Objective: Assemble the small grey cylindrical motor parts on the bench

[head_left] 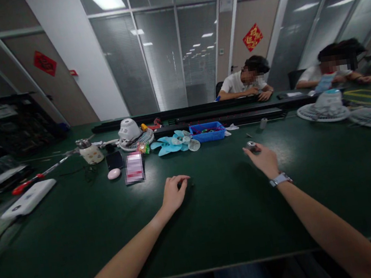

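My right hand (pixel 264 160), with a watch on its wrist, is out over the right half of the green table. Its thumb and fingers close round a small silver metal cylinder (pixel 251 145), seen end-on at the top. My left hand (pixel 174 191) is low over the table left of centre, thumb and fingertips brought together in a loose pinch. Whatever is between those fingertips, if anything, is too small to make out. A tiny dark speck (pixel 192 184) shows just beside them. Beyond my right hand stands another small grey cylinder (pixel 263 123).
Light-blue fan blades (pixel 166 145) lie beside a blue tray (pixel 224 130) of small parts. White fan heads (pixel 128 129) stand left and right. A phone (pixel 134 167), a jar (pixel 90 152) and a white power strip (pixel 29 199) are leftward. Two people (pixel 236 83) sit across the table.
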`<state>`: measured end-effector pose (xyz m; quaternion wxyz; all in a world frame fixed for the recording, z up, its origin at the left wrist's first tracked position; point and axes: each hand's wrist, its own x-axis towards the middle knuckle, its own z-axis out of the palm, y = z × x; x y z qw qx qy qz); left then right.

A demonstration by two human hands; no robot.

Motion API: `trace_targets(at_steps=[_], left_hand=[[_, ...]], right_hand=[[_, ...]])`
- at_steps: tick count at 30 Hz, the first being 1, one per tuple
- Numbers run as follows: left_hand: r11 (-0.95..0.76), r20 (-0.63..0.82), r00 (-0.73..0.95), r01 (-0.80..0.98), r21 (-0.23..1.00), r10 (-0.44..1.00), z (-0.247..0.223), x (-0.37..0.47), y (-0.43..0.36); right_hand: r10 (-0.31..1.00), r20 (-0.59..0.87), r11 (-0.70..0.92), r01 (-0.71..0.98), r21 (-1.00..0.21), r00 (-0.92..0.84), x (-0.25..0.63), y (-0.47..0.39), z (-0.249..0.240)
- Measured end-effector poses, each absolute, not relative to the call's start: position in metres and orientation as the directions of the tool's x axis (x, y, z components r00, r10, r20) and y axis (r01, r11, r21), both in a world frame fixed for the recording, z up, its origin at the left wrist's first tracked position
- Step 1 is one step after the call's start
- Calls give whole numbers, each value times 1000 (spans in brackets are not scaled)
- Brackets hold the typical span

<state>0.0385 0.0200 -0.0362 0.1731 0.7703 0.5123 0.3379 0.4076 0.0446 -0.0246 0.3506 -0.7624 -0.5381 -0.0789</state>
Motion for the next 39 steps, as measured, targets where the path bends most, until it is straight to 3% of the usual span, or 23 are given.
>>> trace_targets(at_steps=[4,13,22,26,29,32,35,39], left_hand=[[-410,327,256,672,616,910,-35,39,19],[-409,326,255,672,617,910,-34,39,17],[-392,308,247,657,644,919,-30,40,15],[-391,311,241,655,647,919,-30,40,15],[-392,315,238,653,648,919,-31,41,16],[-389,315,235,654,649,920,-31,41,16],[-374,307,221,657,654,926,-33,42,17],[-381,319,219,653,655,922,-36,42,18]], right_hand=[[722,451,-319,830,-457,525,435,48,-30],[775,309,-402,807,-432,552,437,49,-38],[779,343,-362,824,-436,524,440,52,-46],[731,492,-278,864,-419,473,433,49,-41],[673,640,-142,914,-379,370,408,43,-31],[744,652,102,940,-326,146,362,32,-26],[847,482,391,877,-279,-224,312,15,-27],[806,221,591,738,-324,-549,268,-3,-29]])
